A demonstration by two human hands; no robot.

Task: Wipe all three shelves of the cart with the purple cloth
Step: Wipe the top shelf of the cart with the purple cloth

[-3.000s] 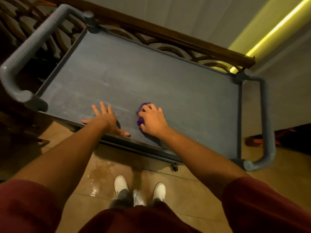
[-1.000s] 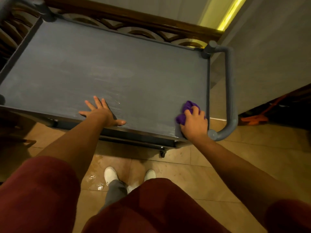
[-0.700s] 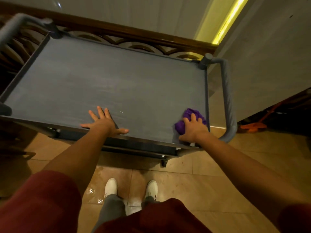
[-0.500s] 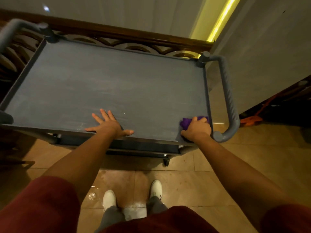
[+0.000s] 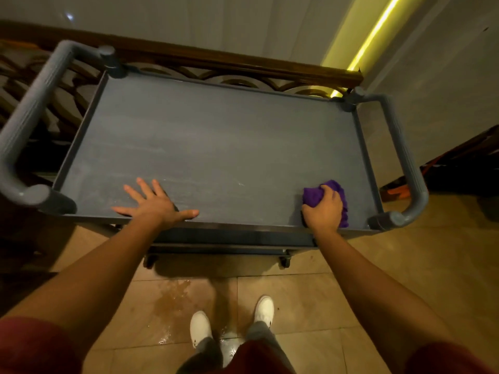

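Observation:
The grey cart's top shelf (image 5: 216, 147) fills the middle of the head view, with faint wipe streaks on it. My right hand (image 5: 324, 210) is closed on the bunched purple cloth (image 5: 313, 194) and presses it onto the shelf's near right corner. My left hand (image 5: 152, 202) lies flat with fingers spread on the shelf near its front left edge. The lower shelves are mostly hidden under the top one; only a front strip (image 5: 229, 237) shows.
Grey tube handles stand at the cart's left end (image 5: 29, 114) and right end (image 5: 402, 157). A wooden railing (image 5: 216, 60) runs behind the cart. A wet patch (image 5: 172, 298) lies on the tiled floor by my white shoes (image 5: 201, 327). Orange and dark items (image 5: 394, 190) sit at right.
My right hand has carried the cloth from the shelf's front middle to its near right corner and stays there. My left hand has kept its place, flat on the shelf.

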